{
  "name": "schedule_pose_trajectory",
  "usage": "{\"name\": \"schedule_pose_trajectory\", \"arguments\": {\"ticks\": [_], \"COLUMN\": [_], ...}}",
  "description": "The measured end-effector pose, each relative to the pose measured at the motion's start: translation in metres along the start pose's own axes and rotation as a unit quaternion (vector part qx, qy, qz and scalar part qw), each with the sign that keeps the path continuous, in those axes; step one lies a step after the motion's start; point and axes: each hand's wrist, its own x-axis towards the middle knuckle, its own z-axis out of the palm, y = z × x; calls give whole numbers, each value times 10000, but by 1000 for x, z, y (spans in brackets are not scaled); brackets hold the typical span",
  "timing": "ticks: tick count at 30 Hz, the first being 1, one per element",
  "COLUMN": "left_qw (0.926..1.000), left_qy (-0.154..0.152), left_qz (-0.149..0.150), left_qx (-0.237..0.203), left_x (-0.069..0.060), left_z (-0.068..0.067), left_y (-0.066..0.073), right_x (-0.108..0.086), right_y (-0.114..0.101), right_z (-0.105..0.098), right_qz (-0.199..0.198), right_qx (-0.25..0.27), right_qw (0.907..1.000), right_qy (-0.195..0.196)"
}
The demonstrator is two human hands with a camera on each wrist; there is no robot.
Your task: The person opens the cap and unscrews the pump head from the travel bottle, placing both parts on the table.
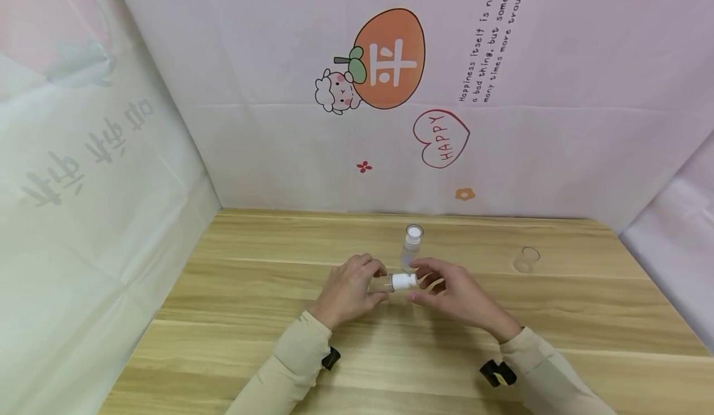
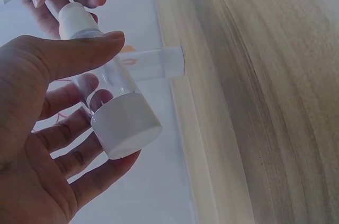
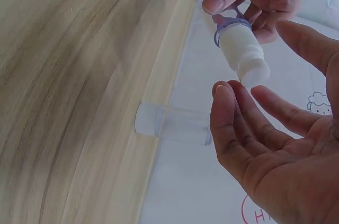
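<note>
My left hand [image 1: 348,291] grips a small clear pump bottle [image 2: 114,75] around its transparent body, thumb on one side and fingers on the other. The bottle is tilted on its side above the table, its white pump head [image 3: 243,52] toward the right hand and its white base [image 2: 126,126] toward the left. Close to the pump head is my right hand [image 1: 460,294], its fingers spread and loosely bent, with nothing held between them. Just behind the hands, a second clear bottle [image 1: 411,251] with a white base [image 3: 145,118] stands upright on the table.
A transparent cap [image 1: 526,260] stands on the wooden table [image 1: 234,303], to the right of the bottles. Behind the table hangs a pale printed cloth [image 1: 279,142], and more cloth [image 1: 111,229] closes off the left side.
</note>
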Motion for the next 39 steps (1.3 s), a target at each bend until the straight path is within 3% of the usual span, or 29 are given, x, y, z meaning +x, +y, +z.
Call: {"name": "schedule_pose_trajectory", "arguments": {"ticks": [13, 21, 39], "left_qw": [10000, 9997, 9986], "left_qy": [51, 152, 295], "left_qz": [68, 119, 378], "left_qx": [44, 128, 222], "left_x": [0, 0, 1], "left_z": [2, 2, 3], "left_y": [1, 1, 4], "right_x": [5, 7, 11], "right_y": [3, 3, -2], "right_z": [6, 9, 13], "right_qz": [-64, 154, 181], "right_qx": [-74, -152, -469], "right_qw": [9999, 9998, 9982], "right_qy": [-72, -19, 340]}}
